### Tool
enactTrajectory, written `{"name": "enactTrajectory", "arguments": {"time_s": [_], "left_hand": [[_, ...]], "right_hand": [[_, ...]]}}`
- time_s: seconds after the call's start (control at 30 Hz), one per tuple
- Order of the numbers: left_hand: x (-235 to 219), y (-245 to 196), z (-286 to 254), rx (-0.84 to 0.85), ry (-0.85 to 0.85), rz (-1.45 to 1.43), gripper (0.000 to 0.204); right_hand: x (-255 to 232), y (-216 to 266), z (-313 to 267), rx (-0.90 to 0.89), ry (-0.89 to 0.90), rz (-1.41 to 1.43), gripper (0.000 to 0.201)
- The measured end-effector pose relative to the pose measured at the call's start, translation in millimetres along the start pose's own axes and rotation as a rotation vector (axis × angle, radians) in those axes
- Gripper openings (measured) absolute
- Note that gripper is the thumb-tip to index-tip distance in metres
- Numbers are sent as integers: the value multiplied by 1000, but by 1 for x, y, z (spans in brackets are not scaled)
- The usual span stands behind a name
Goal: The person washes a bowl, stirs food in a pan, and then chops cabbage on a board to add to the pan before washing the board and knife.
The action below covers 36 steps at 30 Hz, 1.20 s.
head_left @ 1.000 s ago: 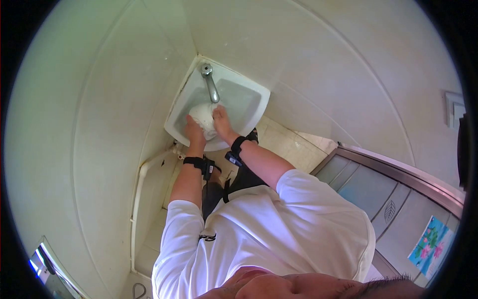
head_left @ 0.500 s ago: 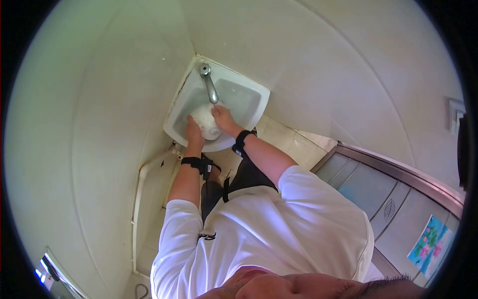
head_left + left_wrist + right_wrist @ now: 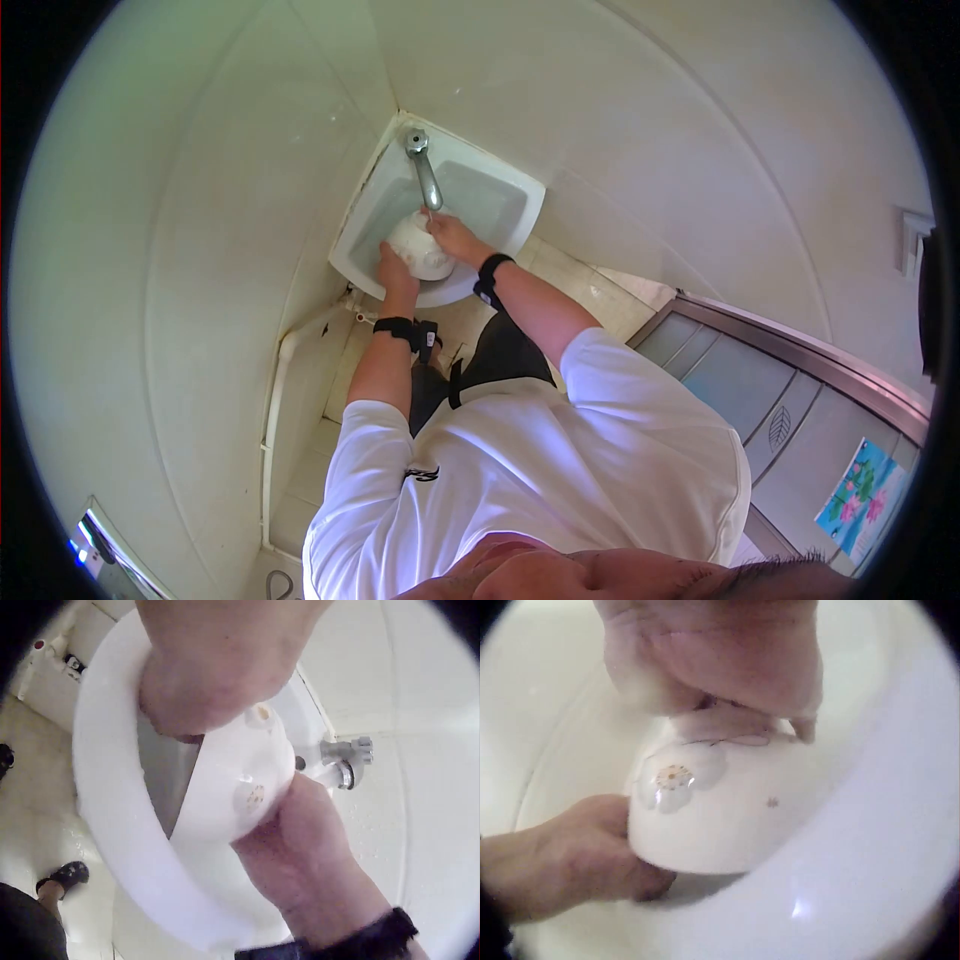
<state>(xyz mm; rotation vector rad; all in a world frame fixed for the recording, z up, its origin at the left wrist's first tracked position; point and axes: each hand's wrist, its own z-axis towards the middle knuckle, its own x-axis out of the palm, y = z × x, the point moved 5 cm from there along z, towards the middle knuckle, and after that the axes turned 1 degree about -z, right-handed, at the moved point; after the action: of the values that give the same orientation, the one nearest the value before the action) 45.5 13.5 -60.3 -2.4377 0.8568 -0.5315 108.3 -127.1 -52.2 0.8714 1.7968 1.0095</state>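
Observation:
A white bowl (image 3: 416, 252) with a flower pattern on its outside is held inside the sink, just below the tap spout. It is tipped, its patterned side towards the right wrist camera and its rim low. My left hand (image 3: 397, 270) grips the rim, and its fingers go under the edge in the right wrist view. The right hand (image 3: 712, 664) holds the bowl's narrow foot, with a fingertip showing at one side. In the left wrist view the bowl (image 3: 232, 787) stands between both hands, and the left hand's fingers are largely hidden.
The white corner sink (image 3: 512, 230) has a chrome tap (image 3: 425, 172) at its back corner. Pale walls meet behind it. A white pipe (image 3: 277, 400) runs along the left wall. A framed door (image 3: 740, 400) lies to the right, and a foot in a dark shoe (image 3: 71, 877) stands below.
The bowl has turned in the hands, so its rounded outside now faces up. My right hand has shifted from the bowl's side towards its foot. The left hand stays near the rim.

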Motion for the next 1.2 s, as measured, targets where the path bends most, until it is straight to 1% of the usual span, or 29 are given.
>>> {"name": "enactTrajectory", "arguments": {"time_s": [0.03, 0.07, 0.13, 0.17, 0.2, 0.23, 0.27, 0.3, 0.33, 0.37, 0.4, 0.47, 0.5, 0.57, 0.6, 0.7, 0.73, 0.77, 0.8, 0.83, 0.9, 0.93, 1.0, 1.03, 1.07, 1.1, 1.13, 1.17, 1.2], "left_hand": [[-2, 4, 3, -13, -48, -13, 55], [-5, 7, 6, -24, -95, -28, 55], [-3, 5, 1, -21, -120, -24, 55], [-1, 3, -3, -19, -139, -22, 55], [2, 2, -2, -18, -132, -29, 55], [4, 1, 0, 4, -96, 26, 57], [7, 1, 2, 27, -62, 78, 59], [11, -3, -1, 26, -60, 69, 59], [14, -9, -6, 31, -39, 188, 61], [18, -15, -10, 37, -17, 309, 63], [15, -14, -6, 36, -17, 310, 63], [15, -6, 5, -42, 196, 193, 66], [16, -5, 4, -44, 194, 195, 66], [16, -7, 0, -22, 169, 140, 64], [18, -8, 0, -20, 164, 144, 64], [17, -5, 1, -73, 150, 146, 58], [18, -5, 2, -48, 115, 143, 59], [19, -5, 3, -24, 82, 137, 60], [17, -1, 2, -29, 81, 135, 60], [18, -1, 2, 1, 84, 119, 60], [27, -6, 1, 37, 101, 97, 59], [29, -9, -2, 39, 102, 109, 57], [22, -10, -5, 34, 94, 126, 55], [22, -10, -4, -34, 160, 60, 54], [22, -9, -2, -104, 228, -6, 52], [15, -8, 1, -110, 225, -1, 52], [11, -8, 6, -160, 268, -4, 51], [10, -8, 12, -202, 310, -10, 50], [11, -11, 11, -198, 304, -8, 50]], "right_hand": [[4, -15, 6, 230, 118, 49, 35], [2, -18, 12, 231, 123, 51, 35], [5, -10, 15, -108, 347, -767, 34], [6, -9, 12, -108, 347, -770, 34], [5, -15, 8, -45, 323, -850, 35], [3, -13, 3, 19, 297, -930, 35], [6, -10, -9, 16, 293, -941, 35], [2, 6, -27, 21, 45, -371, 35], [-5, 6, -38, 25, -193, 204, 36], [-3, 8, -38, -89, -143, 179, 39], [-7, 13, -39, -88, -143, 180, 39], [-14, 33, -38, -197, -86, 101, 38], [-14, 24, -28, -194, -85, 102, 38], [-4, -10, 5, -62, -5, 49, 34], [-8, -8, 13, -62, -3, 55, 34], [-15, -23, 13, 513, 161, 295, 29], [-17, -28, 13, 512, 164, 294, 29], [-20, -32, 10, 535, 202, 216, 25], [-18, -44, 4, 564, 239, 139, 22], [-10, -57, -2, 565, 236, 136, 22], [3, -84, -20, 734, -104, 575, 20], [6, -81, -26, 727, -106, 568, 20], [10, -76, -40, 599, -309, 835, 22], [12, -74, -38, 601, -311, 836, 22], [16, -74, -37, 641, -315, 1017, 23], [21, -70, -41, 684, -317, 1202, 24], [17, -66, -39, 685, -317, 1204, 24], [15, -60, -29, 693, -219, 1219, 29], [16, -55, -21, 705, -120, 1235, 33]]}}
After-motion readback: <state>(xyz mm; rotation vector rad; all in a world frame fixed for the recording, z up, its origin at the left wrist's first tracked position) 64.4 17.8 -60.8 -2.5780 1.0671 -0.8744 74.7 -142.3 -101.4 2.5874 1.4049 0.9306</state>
